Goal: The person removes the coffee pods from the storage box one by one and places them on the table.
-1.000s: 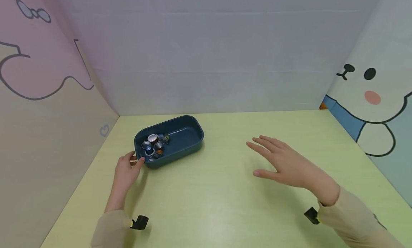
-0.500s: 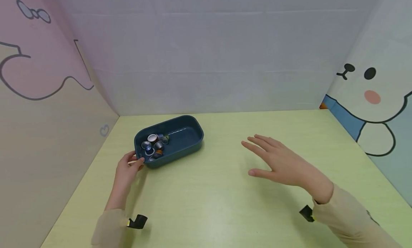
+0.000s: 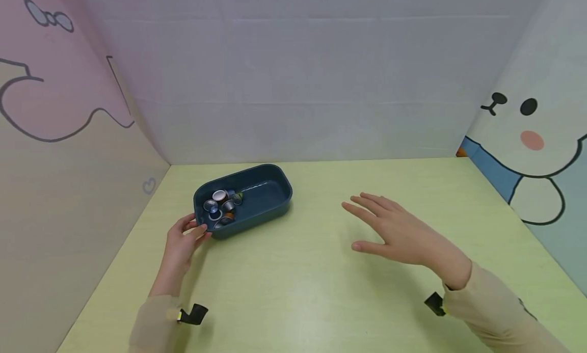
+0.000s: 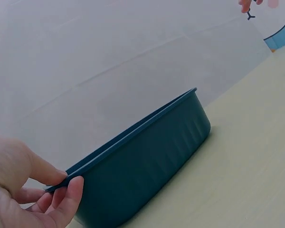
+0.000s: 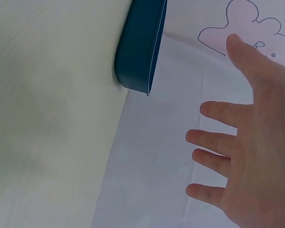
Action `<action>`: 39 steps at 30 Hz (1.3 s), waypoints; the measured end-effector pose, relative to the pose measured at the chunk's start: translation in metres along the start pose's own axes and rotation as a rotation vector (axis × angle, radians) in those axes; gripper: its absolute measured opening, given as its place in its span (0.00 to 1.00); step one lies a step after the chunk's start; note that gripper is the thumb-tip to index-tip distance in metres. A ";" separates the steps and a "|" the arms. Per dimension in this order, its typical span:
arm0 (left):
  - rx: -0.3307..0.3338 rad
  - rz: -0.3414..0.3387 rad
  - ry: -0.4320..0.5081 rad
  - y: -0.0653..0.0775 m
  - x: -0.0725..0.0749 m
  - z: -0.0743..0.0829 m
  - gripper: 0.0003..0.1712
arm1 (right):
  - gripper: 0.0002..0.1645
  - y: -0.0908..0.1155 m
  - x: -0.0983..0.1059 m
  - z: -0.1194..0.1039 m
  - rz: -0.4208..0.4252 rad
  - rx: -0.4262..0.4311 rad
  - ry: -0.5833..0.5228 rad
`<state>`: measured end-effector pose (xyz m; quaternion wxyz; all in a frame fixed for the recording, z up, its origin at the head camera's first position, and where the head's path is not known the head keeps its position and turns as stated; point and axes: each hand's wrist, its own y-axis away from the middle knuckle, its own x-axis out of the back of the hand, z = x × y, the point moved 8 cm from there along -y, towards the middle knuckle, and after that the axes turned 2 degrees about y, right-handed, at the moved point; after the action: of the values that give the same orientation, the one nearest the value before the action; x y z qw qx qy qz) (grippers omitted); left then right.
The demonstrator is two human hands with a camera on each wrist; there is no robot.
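Note:
A dark teal oblong bin [image 3: 261, 218] stands at an angle on the table, left of centre. Several small metallic coffee capsules [image 3: 220, 195] lie bunched in its left end. My left hand [image 3: 181, 243] pinches the bin's near left corner, thumb over the rim and fingers beneath it, as the left wrist view shows at the rim [image 4: 128, 137]. My right hand [image 3: 396, 231] hovers above the table to the right, apart from the bin, its fingers spread and holding nothing. In the right wrist view the bin [image 5: 140, 47] appears beyond that hand.
The pale yellow-green table [image 3: 284, 292] meets a whitish back wall [image 3: 312, 88]. Side panels with cartoon drawings rise at left [image 3: 69, 190] and right [image 3: 541, 139]. A small black camera [image 3: 192, 315] sits on the left wrist, and another [image 3: 434, 304] on the right.
My right hand has moved slightly left, fingers still spread. My left hand has kept to the bin's corner, its fingers shifting a little on the rim. The bin has hardly moved.

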<state>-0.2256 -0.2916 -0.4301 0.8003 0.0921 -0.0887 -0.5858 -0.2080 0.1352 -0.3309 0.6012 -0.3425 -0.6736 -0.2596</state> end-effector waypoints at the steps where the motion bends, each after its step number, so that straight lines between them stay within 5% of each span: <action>1: -0.002 0.001 0.002 0.000 0.000 0.000 0.37 | 0.48 -0.001 0.000 0.000 -0.003 0.000 0.001; 39: 0.019 -0.118 -0.023 0.012 -0.003 -0.006 0.34 | 0.44 -0.055 0.013 -0.021 0.000 0.164 -0.096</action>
<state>-0.2136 -0.2846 -0.4332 0.7625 0.0979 -0.0980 -0.6320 -0.2373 0.0865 -0.3117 0.5944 -0.3043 -0.7205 -0.1871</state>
